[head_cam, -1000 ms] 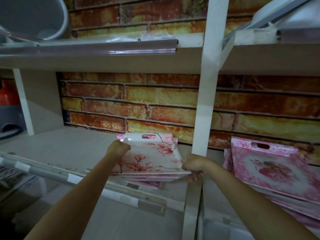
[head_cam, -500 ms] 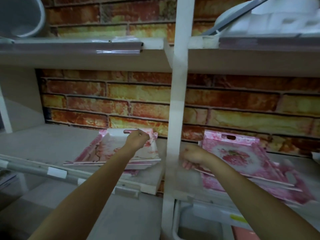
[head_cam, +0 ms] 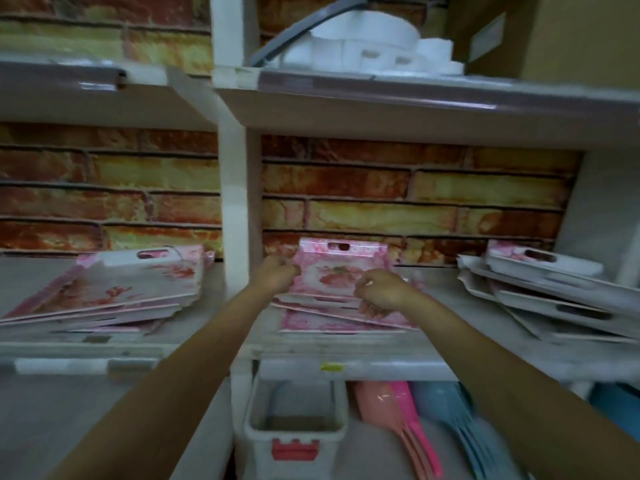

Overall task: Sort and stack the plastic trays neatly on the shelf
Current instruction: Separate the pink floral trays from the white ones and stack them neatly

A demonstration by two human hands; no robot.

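Note:
A pink rose-print tray (head_cam: 329,268) lies tilted on top of a small pile of similar pink trays (head_cam: 311,320) in the middle shelf bay. My left hand (head_cam: 277,271) grips its left edge and my right hand (head_cam: 381,289) grips its right edge. To the left of the white post, a stack of white trays with red flowers (head_cam: 114,289) rests untouched. At the right, a loose, skewed heap of white trays (head_cam: 554,292) lies on the same shelf (head_cam: 467,341).
A white upright post (head_cam: 235,202) splits the shelf into bays. A brick-pattern wall (head_cam: 415,195) backs it. Above sit white foam pieces (head_cam: 363,46) and a cardboard box (head_cam: 554,32). Below are a white bin (head_cam: 294,420) and pink and blue plastic items (head_cam: 415,427).
My left hand left the flower-tray stack in the left bay and crossed the post to the pink tray. Both hands now hold the pink tray. The view swung to the right.

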